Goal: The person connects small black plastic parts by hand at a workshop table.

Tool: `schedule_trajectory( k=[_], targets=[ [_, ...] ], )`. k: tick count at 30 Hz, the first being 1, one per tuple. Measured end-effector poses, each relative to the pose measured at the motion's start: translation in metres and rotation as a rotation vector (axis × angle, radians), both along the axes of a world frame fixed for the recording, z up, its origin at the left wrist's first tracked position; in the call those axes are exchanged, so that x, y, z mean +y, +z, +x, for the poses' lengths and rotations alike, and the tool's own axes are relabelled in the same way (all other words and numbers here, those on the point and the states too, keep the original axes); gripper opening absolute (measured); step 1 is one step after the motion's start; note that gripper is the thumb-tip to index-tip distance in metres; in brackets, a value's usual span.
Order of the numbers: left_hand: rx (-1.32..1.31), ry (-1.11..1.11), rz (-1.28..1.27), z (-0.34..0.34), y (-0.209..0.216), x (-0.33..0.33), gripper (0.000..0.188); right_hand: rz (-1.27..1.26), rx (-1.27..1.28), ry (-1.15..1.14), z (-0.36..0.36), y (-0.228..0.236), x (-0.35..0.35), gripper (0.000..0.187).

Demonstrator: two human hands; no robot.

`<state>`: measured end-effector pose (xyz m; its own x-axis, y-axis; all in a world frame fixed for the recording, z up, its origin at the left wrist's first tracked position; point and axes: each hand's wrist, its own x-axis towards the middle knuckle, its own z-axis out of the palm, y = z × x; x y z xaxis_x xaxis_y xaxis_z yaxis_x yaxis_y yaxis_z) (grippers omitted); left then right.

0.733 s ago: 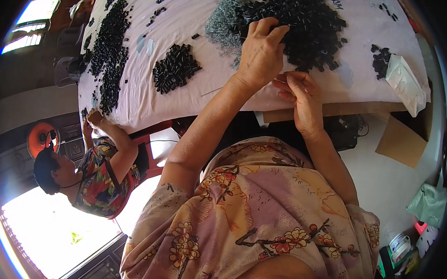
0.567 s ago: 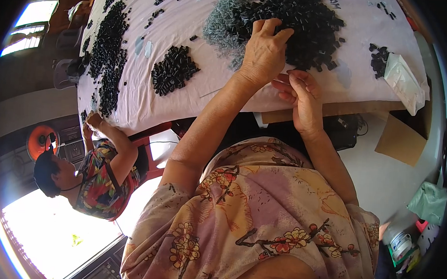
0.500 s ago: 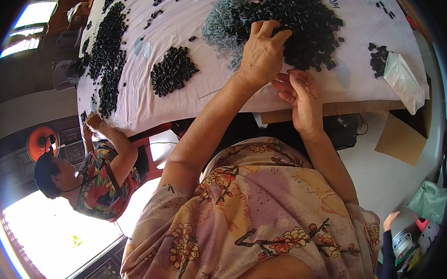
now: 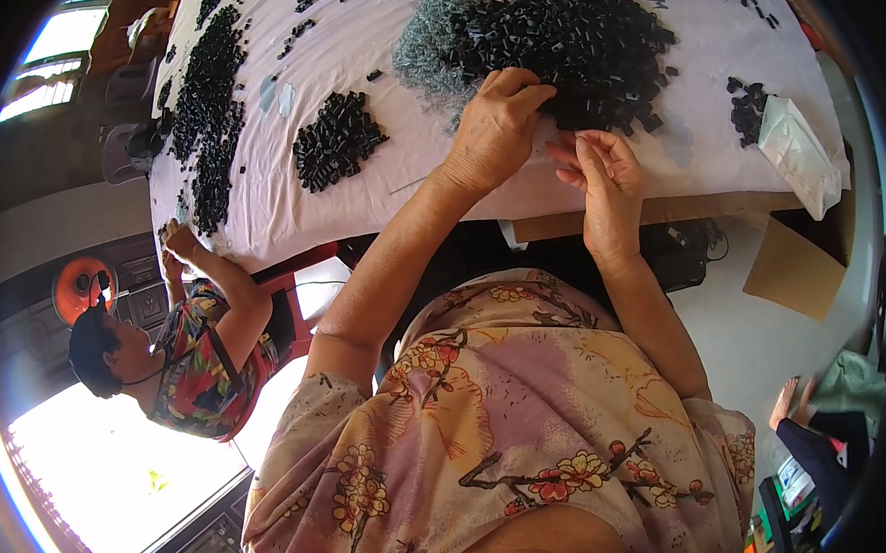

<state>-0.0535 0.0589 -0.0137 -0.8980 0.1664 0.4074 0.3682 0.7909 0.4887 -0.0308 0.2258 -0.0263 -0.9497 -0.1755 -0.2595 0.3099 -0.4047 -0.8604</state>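
Note:
My left hand is at the near edge of a large heap of small black plastic pieces, its thumb and forefinger pinched together. Whatever lies between those fingertips is too small or hidden to name. Just to the right and nearer me, my right hand is turned partly palm-up, its thumb pressed toward the curled fingers; I cannot make out what it holds. A tangle of fine grey-green bits borders the heap on the left. Farther left sits a smaller pile of black pieces.
A long spread of black pieces covers the left of the pale tablecloth, where a co-worker sits. On the right lie a white bag and a few black pieces, above an open cardboard box. A thin rod rests near the edge.
My left hand has drawn back from the heap, toward me and left, its fingers now closer together. My right hand has shifted slightly. At lower right, another person's legs have moved further into view.

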Motion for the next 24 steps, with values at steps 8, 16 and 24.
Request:
schedule_trajectory(
  k=[8, 16, 24],
  targets=[
    [0.094, -0.048, 0.013, -0.011, 0.007, 0.012, 0.035, 0.028, 0.077, 0.001, 0.000, -0.003, 0.000, 0.015],
    [0.046, -0.121, -0.106, -0.001, 0.008, 0.006, 0.026, 0.042, 0.049, 0.030, -0.001, -0.003, 0.003, 0.018],
    [0.020, 0.093, 0.080, 0.024, 0.014, -0.018, 0.019, 0.060, 0.100, 0.003, 0.001, -0.003, -0.002, 0.015]
  ],
)
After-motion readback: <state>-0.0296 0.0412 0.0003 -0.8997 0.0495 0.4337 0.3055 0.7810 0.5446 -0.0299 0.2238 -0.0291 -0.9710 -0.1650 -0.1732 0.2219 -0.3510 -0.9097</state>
